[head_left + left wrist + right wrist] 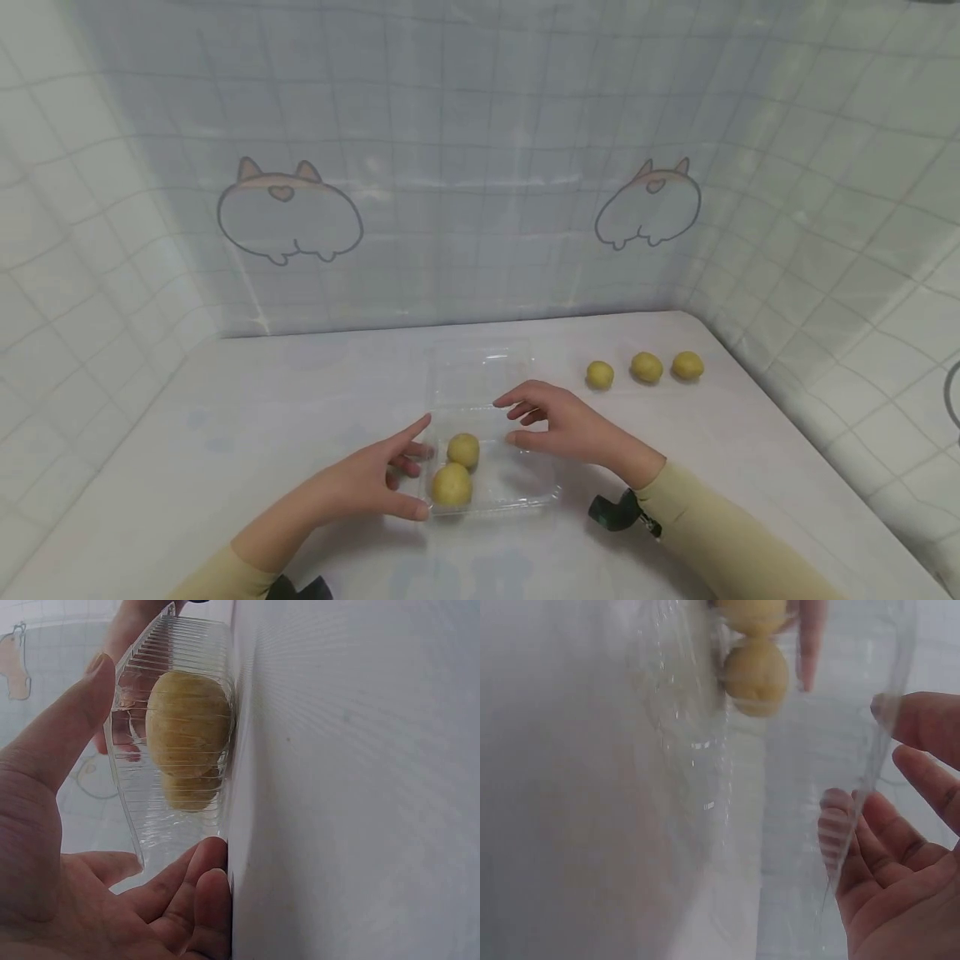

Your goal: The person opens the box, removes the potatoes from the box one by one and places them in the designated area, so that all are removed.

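A clear plastic clamshell tray (525,492) lies on the white table with its lid (480,375) folded open behind it. Two yellow balls (463,450) (452,484) sit in its left half. My left hand (420,467) spans the tray's left side; in the left wrist view the thumb (94,682) touches the rim and the fingers (206,881) lie at the tray's base. My right hand (508,419) hovers over the back of the tray with loosely bent fingers (911,724) at the lid's edge. It holds nothing.
Three more yellow balls (599,374) (647,367) (687,365) lie in a row at the back right of the table. Checked plastic sheeting (480,167) walls in the table behind and on both sides.
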Motion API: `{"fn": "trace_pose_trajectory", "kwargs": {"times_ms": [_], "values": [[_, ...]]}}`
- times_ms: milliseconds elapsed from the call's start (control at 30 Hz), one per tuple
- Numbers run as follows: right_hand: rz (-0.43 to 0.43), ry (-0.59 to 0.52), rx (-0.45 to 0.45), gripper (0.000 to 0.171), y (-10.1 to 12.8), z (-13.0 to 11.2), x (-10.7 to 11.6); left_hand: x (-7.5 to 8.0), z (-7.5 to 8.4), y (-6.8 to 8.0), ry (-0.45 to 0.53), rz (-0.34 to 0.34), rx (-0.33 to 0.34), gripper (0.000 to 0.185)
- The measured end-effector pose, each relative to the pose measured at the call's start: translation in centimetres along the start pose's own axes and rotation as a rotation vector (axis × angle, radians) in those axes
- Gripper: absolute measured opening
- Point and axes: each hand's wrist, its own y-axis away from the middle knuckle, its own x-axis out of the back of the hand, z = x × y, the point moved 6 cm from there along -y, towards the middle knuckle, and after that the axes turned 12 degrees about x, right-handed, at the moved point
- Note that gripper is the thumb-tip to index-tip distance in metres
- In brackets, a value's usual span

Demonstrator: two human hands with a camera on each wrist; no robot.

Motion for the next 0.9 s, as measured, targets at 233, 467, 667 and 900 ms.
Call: {"fn": "trace_pose_trajectory", "kwargs": {"times_ms": [233, 467, 667, 900], "values": [[-0.064, 0.025, 0.027, 0.049, -1.1, -0.6, -1.5, 0.0, 0.1, 0.1, 0.004, -0.002, -0.008, 0.11], [-0.132, 0.053, 0.067, 0.046, -2.2, -0.7, -2.9, -0.1, 0.2, 0.2, 0.012, -0.003, -0.012, 0.11], [-0.181, 0.081, 0.072, 0.043, -2.8, -0.8, -3.9, -0.1, 0.3, 0.3, 0.008, -0.003, -0.023, 0.109], [-0.219, 0.132, 0.133, 0.042, -3.2, -1.3, -5.0, -0.1, 0.3, 0.3, 0.006, -0.006, -0.021, 0.109]]}}
